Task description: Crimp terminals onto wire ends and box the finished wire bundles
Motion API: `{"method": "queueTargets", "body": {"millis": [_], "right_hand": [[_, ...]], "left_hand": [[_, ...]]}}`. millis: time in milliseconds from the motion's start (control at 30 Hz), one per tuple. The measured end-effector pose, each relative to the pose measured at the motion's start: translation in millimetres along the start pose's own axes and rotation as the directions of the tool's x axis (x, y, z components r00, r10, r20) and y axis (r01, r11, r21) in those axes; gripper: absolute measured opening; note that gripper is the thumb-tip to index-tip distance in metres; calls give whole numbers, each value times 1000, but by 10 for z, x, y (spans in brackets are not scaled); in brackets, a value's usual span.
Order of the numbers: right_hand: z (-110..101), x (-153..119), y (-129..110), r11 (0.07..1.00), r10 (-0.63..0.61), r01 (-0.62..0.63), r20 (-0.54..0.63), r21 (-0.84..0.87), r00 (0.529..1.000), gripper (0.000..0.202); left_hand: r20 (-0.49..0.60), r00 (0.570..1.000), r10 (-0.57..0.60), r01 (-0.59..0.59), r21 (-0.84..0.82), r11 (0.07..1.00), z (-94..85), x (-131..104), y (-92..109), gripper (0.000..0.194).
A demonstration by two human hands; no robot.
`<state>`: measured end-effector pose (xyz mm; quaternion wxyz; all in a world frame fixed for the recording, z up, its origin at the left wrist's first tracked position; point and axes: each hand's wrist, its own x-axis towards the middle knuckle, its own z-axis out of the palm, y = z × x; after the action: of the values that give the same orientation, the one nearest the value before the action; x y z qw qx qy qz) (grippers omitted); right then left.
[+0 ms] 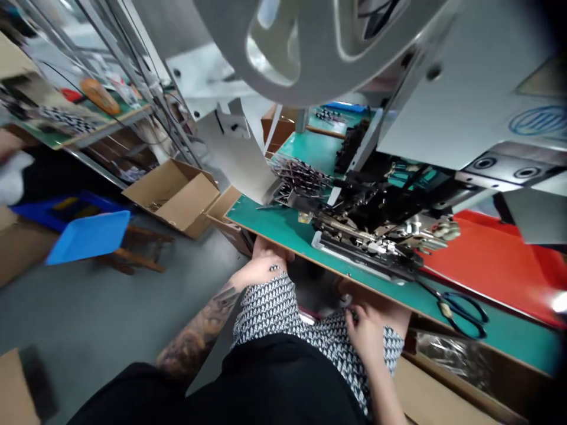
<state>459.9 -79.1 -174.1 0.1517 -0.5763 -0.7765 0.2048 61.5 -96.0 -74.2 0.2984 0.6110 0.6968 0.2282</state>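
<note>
My left hand [264, 267] rests by my left knee at the edge of the green table [283, 227]; its fingers are hidden under the edge. My right hand [367, 333] lies on my right thigh, on the patterned shorts [266, 307], with its fingers bent and partly blurred; whether it holds anything small is unclear. Above the table stands a grey machine [469, 88] with a large wheel [310, 77] and a metal mechanism [372, 239]. A bundle of thin dark pieces [303, 180] lies at the machine's left side.
Black-handled scissors [463, 313] lie near the table's front edge, beside a red sheet [500, 260]. Open cardboard boxes [177, 198] stand on the floor at the left, near a blue tray [91, 236] on a stool. Another person's hand [9, 144] shows at the far left.
</note>
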Motion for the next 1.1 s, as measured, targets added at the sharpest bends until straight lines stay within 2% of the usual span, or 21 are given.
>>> {"method": "queueTargets", "body": {"millis": [67,100,167,267,367,433,500,600,700,767,867,933,967,1067,1100], "right_hand": [[3,-4,319,996,70,-79,-158,-50,985,58],[31,-6,470,984,88,-127,-277,-126,957,62],[116,-5,718,957,72,-168,-367,-236,927,65],[226,11,908,915,21,-171,-380,-366,925,63],[233,28,918,892,-16,-153,-367,-426,930,60],[195,31,880,889,-17,-155,-368,-431,930,58],[151,29,841,884,-25,-152,-369,-442,929,57],[105,39,826,864,-52,-120,-323,-489,945,58],[66,108,855,867,-35,-63,-186,-495,982,60],[7,198,822,890,29,-56,-65,-453,997,63],[-197,361,524,954,143,-82,196,-289,970,68],[-419,439,130,994,108,-104,384,-31,917,64],[-548,459,-105,986,36,-104,434,133,900,59],[-933,462,-807,840,-164,-106,437,531,884,45],[-1043,452,-997,773,-163,-129,391,621,906,41]], "left_hand": [[-10,996,91,-91,-30,995,-189,-71,198,22],[-59,991,117,-117,-8,993,-270,-29,290,23],[-217,967,135,-116,97,989,-408,209,441,24],[-385,918,99,-19,204,979,-575,764,584,22],[-385,920,74,15,224,974,-703,1181,662,25],[-353,933,75,12,237,971,-767,1269,683,24],[-342,938,60,29,249,968,-826,1212,671,23],[-365,931,3,95,250,964,-934,946,584,24],[-367,927,-71,158,211,965,-1056,604,462,14],[-344,932,-112,176,161,971,-1101,398,410,10],[-229,964,-136,149,39,988,-1041,166,435,11],[-120,985,-121,114,-65,991,-905,59,535,12],[-70,992,-104,95,-117,989,-814,16,610,15],[21,999,-25,30,-282,959,-510,-73,911,25],[17,1000,16,-9,-326,945,-414,-89,1026,26]]}}
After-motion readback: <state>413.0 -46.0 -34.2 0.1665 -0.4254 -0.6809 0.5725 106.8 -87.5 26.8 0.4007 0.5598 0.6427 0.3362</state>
